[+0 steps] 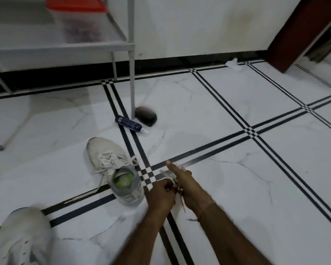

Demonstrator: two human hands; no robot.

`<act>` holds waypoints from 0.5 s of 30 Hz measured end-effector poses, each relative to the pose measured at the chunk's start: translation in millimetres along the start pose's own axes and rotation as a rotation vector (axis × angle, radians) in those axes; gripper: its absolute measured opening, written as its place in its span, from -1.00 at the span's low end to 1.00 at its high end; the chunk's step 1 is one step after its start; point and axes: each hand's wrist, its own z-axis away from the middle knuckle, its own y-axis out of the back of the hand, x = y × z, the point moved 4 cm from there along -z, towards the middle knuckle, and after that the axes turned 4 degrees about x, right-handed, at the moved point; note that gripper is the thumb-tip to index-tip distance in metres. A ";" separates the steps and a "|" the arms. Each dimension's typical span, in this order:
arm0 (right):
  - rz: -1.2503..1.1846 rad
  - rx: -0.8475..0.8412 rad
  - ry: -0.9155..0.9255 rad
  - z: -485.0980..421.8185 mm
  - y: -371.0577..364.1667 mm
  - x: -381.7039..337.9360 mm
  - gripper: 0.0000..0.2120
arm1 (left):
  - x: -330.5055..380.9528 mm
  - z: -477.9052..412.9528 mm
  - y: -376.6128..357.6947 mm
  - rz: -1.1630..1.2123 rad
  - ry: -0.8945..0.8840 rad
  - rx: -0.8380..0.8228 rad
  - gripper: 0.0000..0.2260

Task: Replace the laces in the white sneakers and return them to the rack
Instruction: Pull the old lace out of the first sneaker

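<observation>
A white sneaker (113, 167) with a green insole lies on the tiled floor left of my hands, its white lace loosely threaded. A second white sneaker (21, 236) sits blurred at the bottom left corner. My left hand (161, 194) and my right hand (185, 182) meet over the floor just right of the first sneaker, both pinching a loose white lace (170, 175) that is wrapped around the fingers of my right hand. My right index finger points away from me. The grey metal rack (65, 48) stands at the upper left.
A dark blue tube (129, 124) and a dark rounded object (146, 115) lie by the rack's front leg (131, 73). A red-lidded plastic box (76, 18) sits on the rack shelf. Crumpled white paper (233, 64) lies by the wall. A brown door frame (302, 31) rises at right.
</observation>
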 end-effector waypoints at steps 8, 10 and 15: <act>0.537 0.253 0.305 -20.1 23.3 11.7 -0.68 | 19.5 6.0 19.8 -0.242 -0.319 0.145 -0.73; 0.686 0.353 0.412 -14.4 18.4 7.3 -0.57 | 15.3 16.6 29.3 -0.227 -0.397 0.174 -0.73; 0.827 0.478 0.669 23.2 -6.8 -1.5 -0.46 | 8.5 43.8 53.6 -0.066 -0.432 0.248 -0.75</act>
